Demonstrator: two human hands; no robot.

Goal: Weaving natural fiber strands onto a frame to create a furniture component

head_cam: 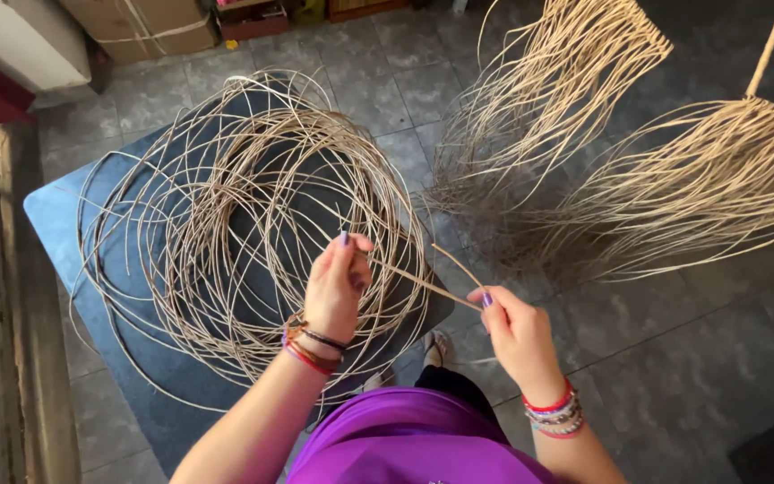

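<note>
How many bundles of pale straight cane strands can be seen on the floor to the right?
2: one bundle at top centre-right, another bundle at the right edge. More may lie outside the frame.

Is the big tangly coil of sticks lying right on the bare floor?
No, the loose coil of thin tan cane strands lies on a dark blue flat board that sits above the grey tiled floor.

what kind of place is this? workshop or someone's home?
Likely a small wicker or basket-weaving workshop. A big loose coil of cane lies on a dark mat, bundles of cane strands fan over the grey tiled floor, and both hands, left hand and right hand, hold a single strand.
</note>
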